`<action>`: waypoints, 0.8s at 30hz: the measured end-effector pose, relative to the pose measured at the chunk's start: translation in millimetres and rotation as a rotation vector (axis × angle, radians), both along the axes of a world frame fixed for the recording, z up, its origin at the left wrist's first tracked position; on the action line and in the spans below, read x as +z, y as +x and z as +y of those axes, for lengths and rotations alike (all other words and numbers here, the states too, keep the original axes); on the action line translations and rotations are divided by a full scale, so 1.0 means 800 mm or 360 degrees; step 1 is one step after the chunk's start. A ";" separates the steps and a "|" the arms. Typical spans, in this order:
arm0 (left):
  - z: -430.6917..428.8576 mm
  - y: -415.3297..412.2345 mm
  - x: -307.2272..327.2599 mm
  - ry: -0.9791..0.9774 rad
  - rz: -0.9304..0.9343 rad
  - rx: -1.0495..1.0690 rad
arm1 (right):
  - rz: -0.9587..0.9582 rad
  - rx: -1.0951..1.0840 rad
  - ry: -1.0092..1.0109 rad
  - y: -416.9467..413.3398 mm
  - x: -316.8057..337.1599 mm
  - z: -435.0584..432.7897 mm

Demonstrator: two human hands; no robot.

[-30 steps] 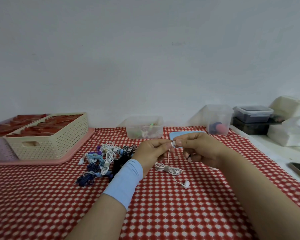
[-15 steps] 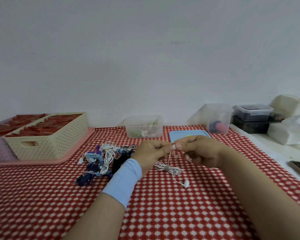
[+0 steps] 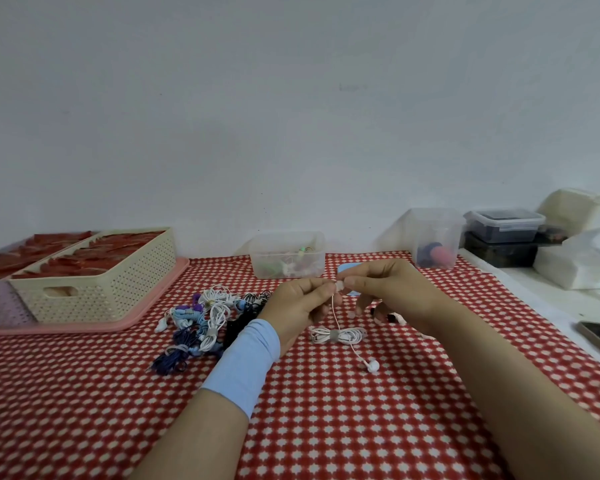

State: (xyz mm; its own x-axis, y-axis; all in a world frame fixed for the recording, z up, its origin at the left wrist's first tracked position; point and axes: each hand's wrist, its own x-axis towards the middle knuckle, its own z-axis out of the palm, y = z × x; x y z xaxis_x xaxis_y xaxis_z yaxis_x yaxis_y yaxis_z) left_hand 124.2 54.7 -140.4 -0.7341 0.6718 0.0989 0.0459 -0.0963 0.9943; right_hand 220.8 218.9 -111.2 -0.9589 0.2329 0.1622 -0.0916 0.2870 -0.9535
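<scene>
The left hand, with a light-blue sleeve at its wrist, and the right hand meet above the middle of the desk. Both pinch the same 1 bud of the white earphone between thumb and fingertips. From that bud the cord drops to the coiled bundle, which lies on the red-checked cloth just below the hands. The 2nd bud rests nearer the front edge. A pile of bundled earphones lies just left of the left hand. A cream basket stands on a pink tray at the left edge. A clear box and a tall clear container stand along the far edge.
</scene>
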 end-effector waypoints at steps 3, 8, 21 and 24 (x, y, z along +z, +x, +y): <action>-0.001 0.001 0.001 -0.0018 0.0001 0.0010 | 0.0043 -0.0004 0.0177 0.002 0.000 0.001; -0.003 0.000 0.002 -0.0063 -0.0003 -0.0029 | 0.0084 -0.0083 0.0354 -0.001 -0.004 0.001; 0.001 -0.006 -0.003 -0.0265 0.0332 0.0185 | 0.0142 -0.0107 0.0443 -0.001 -0.001 -0.005; 0.001 -0.006 -0.004 -0.0264 0.0362 0.0190 | 0.0144 -0.0090 0.0404 0.000 -0.002 -0.007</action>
State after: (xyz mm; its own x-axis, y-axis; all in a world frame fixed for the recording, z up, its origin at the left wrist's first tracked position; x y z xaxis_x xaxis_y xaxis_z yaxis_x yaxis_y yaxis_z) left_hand 119.6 55.5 -143.4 -0.7804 0.6028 0.1662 0.2706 0.0861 0.9588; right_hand 220.8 213.6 -112.5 -0.9244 0.2268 0.3066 -0.1501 0.5229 -0.8391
